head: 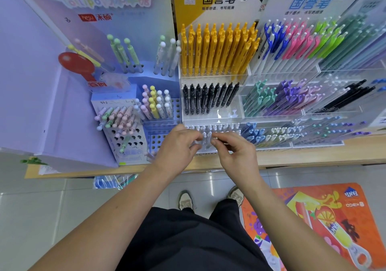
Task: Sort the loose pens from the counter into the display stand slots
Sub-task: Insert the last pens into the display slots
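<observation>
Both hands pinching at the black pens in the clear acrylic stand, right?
No. The head view shows the left hand and right hand pinching white-topped pale pens in the front row of the clear acrylic stand; the black pens stand one tier behind, untouched.

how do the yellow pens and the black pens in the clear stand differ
The yellow pens fill the top tier; the black pens sit one tier lower, in front. The yellow pens look taller and more crowded than the black pens. Both stand upright in the clear stand.
</observation>
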`<state>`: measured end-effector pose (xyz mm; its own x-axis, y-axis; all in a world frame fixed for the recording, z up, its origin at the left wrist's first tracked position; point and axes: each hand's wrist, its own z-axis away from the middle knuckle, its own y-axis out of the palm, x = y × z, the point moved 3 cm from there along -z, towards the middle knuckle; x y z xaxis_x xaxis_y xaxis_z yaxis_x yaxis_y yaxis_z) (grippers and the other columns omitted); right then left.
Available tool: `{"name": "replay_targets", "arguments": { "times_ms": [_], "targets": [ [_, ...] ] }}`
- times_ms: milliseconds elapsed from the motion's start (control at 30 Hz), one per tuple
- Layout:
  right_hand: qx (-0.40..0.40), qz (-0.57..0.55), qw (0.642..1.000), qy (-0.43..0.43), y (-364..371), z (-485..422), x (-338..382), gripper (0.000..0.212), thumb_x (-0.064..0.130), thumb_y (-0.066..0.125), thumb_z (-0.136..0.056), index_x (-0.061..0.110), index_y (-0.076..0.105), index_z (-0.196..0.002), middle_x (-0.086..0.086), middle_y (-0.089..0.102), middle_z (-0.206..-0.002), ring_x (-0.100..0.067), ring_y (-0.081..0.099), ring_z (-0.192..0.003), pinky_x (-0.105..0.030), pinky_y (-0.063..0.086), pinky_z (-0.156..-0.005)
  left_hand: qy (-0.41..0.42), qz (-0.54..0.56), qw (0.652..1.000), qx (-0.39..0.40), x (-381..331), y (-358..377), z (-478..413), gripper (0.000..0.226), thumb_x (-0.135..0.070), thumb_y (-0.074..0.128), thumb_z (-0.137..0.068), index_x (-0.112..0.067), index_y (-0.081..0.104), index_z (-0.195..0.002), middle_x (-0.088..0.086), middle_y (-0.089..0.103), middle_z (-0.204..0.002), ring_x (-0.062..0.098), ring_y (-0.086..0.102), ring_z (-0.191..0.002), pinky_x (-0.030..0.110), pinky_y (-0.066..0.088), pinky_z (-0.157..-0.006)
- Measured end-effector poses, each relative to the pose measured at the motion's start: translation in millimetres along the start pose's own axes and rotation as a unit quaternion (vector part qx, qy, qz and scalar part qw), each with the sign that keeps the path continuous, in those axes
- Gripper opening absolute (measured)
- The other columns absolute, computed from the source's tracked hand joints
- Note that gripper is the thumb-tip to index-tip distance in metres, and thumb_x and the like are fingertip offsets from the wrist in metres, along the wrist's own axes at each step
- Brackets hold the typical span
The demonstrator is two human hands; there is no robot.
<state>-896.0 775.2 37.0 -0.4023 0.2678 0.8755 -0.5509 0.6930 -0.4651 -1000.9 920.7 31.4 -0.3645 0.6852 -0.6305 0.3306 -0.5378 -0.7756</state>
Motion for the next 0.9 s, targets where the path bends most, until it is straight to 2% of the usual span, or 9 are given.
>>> {"name": "replay_targets", "arguments": {
  "times_ms": [67,100,200,333,467,600,767,833,900],
  "targets": [
    [-0.002,-0.006,1.0,0.008,0.8,-1.4,0.7,0.014,0.006,0.076,-0.091,0.012,0.08,-0.103,0.008,0.075,-0.095,-0.004,0.069,-0.089,-0.019,0.053,-0.081,0.038,-0.01,0.999,-0.014,0.3,3.1,2.9,0.016,-0.009,0.088,-0.079,-0.011,0.076,-0.091,-0.008,0.062,-0.08,0.022,0.056,-0.085,0.036,0.048,-0.074],
    [-0.002,-0.004,1.0,0.005,1.9,-3.1,1.8,0.015,0.005,0.076,-0.09,0.013,0.08,-0.103,0.008,0.075,-0.094,-0.003,0.068,-0.088,-0.016,0.052,-0.08,0.042,-0.007,0.999,-0.021,1.4,4.1,4.0,0.019,-0.01,0.088,-0.079,-0.01,0.076,-0.094,-0.003,0.065,-0.087,0.022,0.057,-0.088,0.033,0.047,-0.078],
    [0.008,0.025,0.999,-0.022,6.6,-5.2,1.1,0.016,0.003,0.075,-0.089,0.011,0.08,-0.102,0.008,0.074,-0.091,-0.001,0.066,-0.082,-0.013,0.051,-0.079,0.009,0.028,0.999,-0.038,7.8,-3.9,7.7,0.035,-0.01,0.09,-0.079,-0.008,0.074,-0.11,0.003,0.062,-0.105,0.016,0.058,-0.099,0.021,0.043,-0.09],
    [0.034,0.043,0.999,0.004,13.5,-0.2,-10.3,0.014,0.006,0.077,-0.09,0.012,0.081,-0.102,0.004,0.077,-0.093,-0.005,0.068,-0.083,-0.017,0.054,-0.079,0.0,0.016,1.0,-0.022,22.4,-20.7,12.8,0.032,-0.008,0.088,-0.081,-0.01,0.077,-0.111,0.0,0.063,-0.11,0.012,0.055,-0.107,0.005,0.032,-0.096],
    [0.043,0.039,0.997,0.06,21.6,2.9,-13.4,0.013,0.014,0.076,-0.091,0.016,0.08,-0.104,0.009,0.077,-0.09,-0.002,0.069,-0.081,-0.015,0.054,-0.078,-0.007,-0.004,1.0,-0.014,27.1,-22.1,17.0,0.027,-0.018,0.088,-0.083,-0.013,0.079,-0.108,-0.003,0.064,-0.108,0.012,0.053,-0.106,0.025,0.042,-0.091],
    [0.043,0.055,0.994,0.078,27.2,-5.4,-11.1,0.007,0.017,0.076,-0.092,0.014,0.08,-0.096,0.006,0.075,-0.08,-0.006,0.066,-0.073,-0.017,0.051,-0.071,-0.016,-0.013,1.0,-0.022,15.2,-8.2,13.5,0.03,-0.037,0.085,-0.085,-0.013,0.08,-0.103,0.0,0.062,-0.098,0.022,0.057,-0.098,0.033,0.045,-0.077],
    [0.046,0.041,0.994,0.095,29.3,-5.4,-16.2,0.008,0.019,0.079,-0.089,0.015,0.081,-0.095,0.006,0.076,-0.082,-0.007,0.067,-0.073,-0.02,0.052,-0.071,-0.03,0.0,0.998,-0.058,13.5,1.9,9.2,0.021,-0.034,0.083,-0.087,-0.017,0.082,-0.099,-0.003,0.06,-0.09,0.024,0.058,-0.091,0.043,0.053,-0.072],
    [0.043,0.029,0.993,0.11,30.4,-6.3,-18.4,0.006,0.022,0.08,-0.089,0.016,0.08,-0.09,0.008,0.075,-0.078,-0.007,0.067,-0.071,-0.02,0.051,-0.069,-0.023,0.004,0.998,-0.056,12.8,0.7,7.9,0.018,-0.032,0.079,-0.088,-0.017,0.083,-0.096,-0.003,0.063,-0.087,0.024,0.059,-0.087,0.048,0.054,-0.074],
    [0.041,0.023,0.992,0.118,31.3,-7.8,-18.4,0.007,0.022,0.08,-0.089,0.016,0.077,-0.086,0.009,0.073,-0.074,-0.007,0.066,-0.07,-0.022,0.052,-0.068,-0.003,0.001,0.999,-0.054,6.1,-6.6,7.0,0.017,-0.031,0.073,-0.091,-0.018,0.082,-0.097,-0.004,0.068,-0.089,0.024,0.061,-0.088,0.046,0.051,-0.079]
  ]
}}
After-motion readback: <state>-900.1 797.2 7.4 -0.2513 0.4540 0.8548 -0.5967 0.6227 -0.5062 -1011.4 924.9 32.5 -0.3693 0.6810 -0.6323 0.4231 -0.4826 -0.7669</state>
